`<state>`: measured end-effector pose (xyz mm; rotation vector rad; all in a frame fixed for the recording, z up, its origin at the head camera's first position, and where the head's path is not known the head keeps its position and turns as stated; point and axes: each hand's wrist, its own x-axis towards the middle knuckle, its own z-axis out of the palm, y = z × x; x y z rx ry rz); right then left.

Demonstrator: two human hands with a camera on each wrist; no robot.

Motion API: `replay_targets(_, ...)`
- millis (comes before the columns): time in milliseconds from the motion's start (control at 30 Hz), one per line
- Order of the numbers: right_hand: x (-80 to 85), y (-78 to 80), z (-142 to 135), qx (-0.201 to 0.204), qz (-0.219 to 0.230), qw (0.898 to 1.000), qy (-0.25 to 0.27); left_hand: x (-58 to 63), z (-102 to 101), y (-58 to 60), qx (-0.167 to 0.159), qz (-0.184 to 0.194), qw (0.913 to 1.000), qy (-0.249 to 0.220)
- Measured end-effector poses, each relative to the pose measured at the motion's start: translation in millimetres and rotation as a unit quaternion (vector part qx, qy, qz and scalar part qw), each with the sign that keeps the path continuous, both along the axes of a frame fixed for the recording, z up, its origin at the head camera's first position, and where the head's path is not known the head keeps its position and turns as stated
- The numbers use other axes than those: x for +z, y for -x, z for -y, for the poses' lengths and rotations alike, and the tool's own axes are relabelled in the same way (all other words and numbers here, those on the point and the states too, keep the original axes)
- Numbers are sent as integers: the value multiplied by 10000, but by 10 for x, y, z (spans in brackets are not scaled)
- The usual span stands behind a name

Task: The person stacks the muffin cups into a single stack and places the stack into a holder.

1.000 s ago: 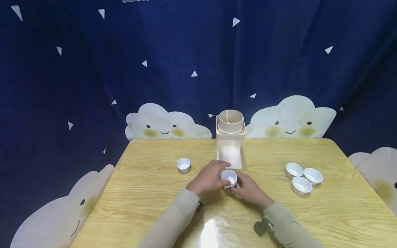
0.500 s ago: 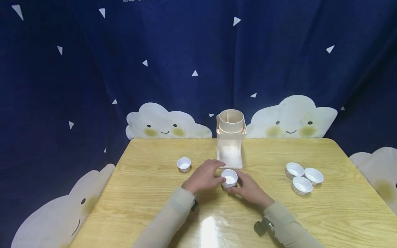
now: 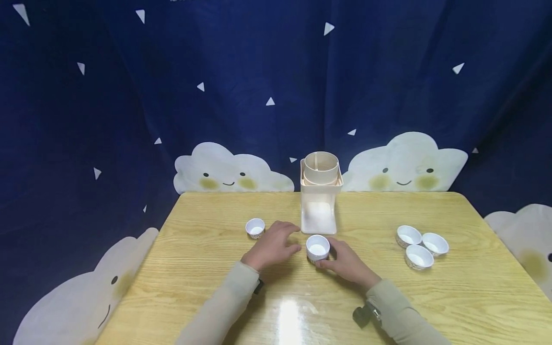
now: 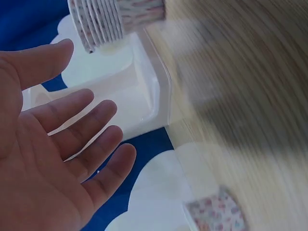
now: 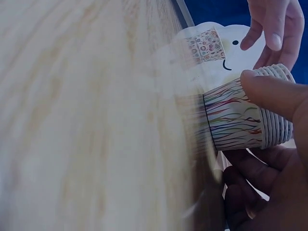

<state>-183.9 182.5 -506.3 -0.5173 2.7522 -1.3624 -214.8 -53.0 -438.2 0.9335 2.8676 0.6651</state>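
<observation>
A stack of nested paper cups (image 3: pixel 317 249) stands mouth up on the wooden table, in front of a cream plastic stand with a round tube on top (image 3: pixel 321 175). My right hand (image 3: pixel 348 263) holds the stack from its right side; in the right wrist view the thumb lies along the cups' patterned wall (image 5: pixel 233 118), fingers under the opposite side. To the left of the stack my left hand (image 3: pixel 270 248) is held apart from it, fingers loosely extended and palm bare in the left wrist view. Just beyond that hand is a single paper cup (image 3: pixel 254 227) with a speckled print.
Three groups of white-lined cups, one of them a cup in front (image 3: pixel 419 257), stand close together on the right of the table (image 3: pixel 375 215). A dark blue curtain (image 3: pixel 241 72) with clouds and triangles hangs behind the table's far edge.
My left hand has let go of the cup stack and drawn back to the left, its fingers spreading away from the rim. The right hand and the stack have stayed in place.
</observation>
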Motion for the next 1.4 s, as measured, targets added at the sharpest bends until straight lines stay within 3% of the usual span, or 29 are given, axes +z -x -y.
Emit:
replay_targets(233, 0, 7, -3, -101, 159, 9998, -61, 29, 147, 53, 50, -103, 9998, 170)
replay_targets(800, -2, 4, 10, -104, 90, 9999, -46, 43, 383, 150, 416, -163, 9988, -215)
replay_targets(1133, -3, 7, 7, -77, 4, 10000, -56, -26, 643, 242, 1025, -86, 9931, -555)
replay_targets(1400, -7, 8, 0, 15, -14, 10000, -1, -72, 751, 351, 1407, -96, 9885, -548)
